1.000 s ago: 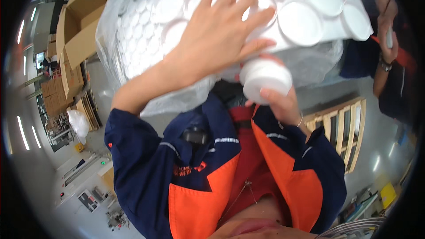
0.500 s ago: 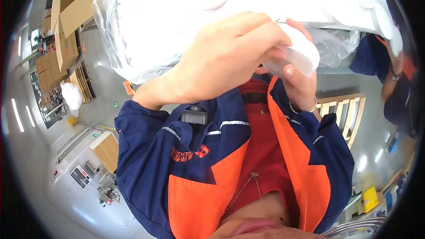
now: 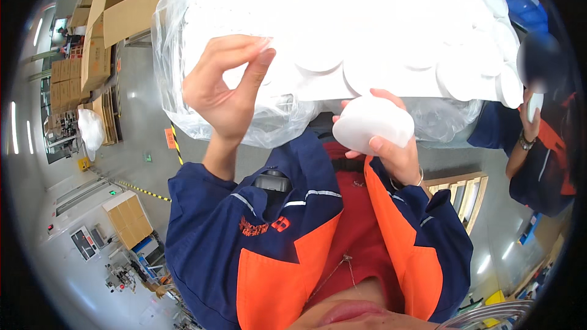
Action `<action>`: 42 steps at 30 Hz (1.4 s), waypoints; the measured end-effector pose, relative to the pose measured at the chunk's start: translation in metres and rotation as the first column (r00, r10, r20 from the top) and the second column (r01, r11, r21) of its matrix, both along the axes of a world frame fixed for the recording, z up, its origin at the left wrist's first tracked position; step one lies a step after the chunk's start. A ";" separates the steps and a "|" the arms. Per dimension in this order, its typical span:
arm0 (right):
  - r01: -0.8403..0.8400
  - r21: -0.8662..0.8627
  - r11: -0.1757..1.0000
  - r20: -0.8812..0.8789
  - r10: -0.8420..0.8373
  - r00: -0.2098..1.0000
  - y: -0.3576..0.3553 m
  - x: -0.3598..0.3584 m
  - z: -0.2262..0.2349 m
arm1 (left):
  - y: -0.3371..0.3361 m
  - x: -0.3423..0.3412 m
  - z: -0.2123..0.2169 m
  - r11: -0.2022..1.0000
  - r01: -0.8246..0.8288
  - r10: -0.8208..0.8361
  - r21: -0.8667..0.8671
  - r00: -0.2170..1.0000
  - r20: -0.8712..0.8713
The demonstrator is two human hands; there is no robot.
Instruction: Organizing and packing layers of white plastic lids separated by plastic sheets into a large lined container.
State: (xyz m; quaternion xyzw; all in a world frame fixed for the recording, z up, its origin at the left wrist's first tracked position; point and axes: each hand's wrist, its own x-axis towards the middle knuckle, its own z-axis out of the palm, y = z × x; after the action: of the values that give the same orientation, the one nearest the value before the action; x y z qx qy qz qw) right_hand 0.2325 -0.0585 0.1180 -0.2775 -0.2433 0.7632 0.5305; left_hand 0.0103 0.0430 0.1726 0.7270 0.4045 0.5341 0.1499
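Note:
My right hand (image 3: pixel 397 157) grips a smooth white round disc (image 3: pixel 374 123), thumb on its near edge and fingers behind it. The disc is tilted, with its broad face toward me. Off to the left, my left hand (image 3: pixel 221 88) is raised above the near left part of the pile, thumb and forefinger pinched together. Whatever is between those fingertips is too small and bright to make out. Beyond both hands spreads a pile of white round discs (image 3: pixel 321 64), partly washed out by glare, lying in clear plastic sheeting (image 3: pixel 269 123).
At the right, another person's hand (image 3: pixel 531 123) holds a similar white piece beside the pile. An open cardboard box (image 3: pixel 134 21) stands at the far left. A wooden pallet (image 3: pixel 471 192) lies on the floor at right, and a blue object (image 3: pixel 520 0) is at the far right.
My left hand has left the disc and moved left, fingers pinched. The disc in my right hand has come nearer and left, its broad face now showing.

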 end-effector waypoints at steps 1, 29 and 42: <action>-0.006 0.006 1.000 0.004 0.006 1.000 0.002 0.002 0.003 | 0.006 -0.003 0.002 1.000 -0.006 0.006 0.006 1.000 0.004; 0.068 0.001 0.998 0.138 -0.068 0.988 0.013 0.017 0.027 | 0.025 0.048 0.029 0.860 0.483 -0.485 -0.162 0.874 0.032; 0.066 -0.010 0.998 0.083 -0.065 0.994 0.010 0.025 0.031 | 0.060 0.055 0.008 0.908 0.389 -0.306 -0.153 0.370 -0.877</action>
State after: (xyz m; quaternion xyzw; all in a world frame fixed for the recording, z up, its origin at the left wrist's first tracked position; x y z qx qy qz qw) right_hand 0.2571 -0.0480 0.1491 -0.3199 -0.2507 0.7349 0.5428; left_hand 0.0657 0.1034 0.1810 0.9700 0.2383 0.0480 -0.0030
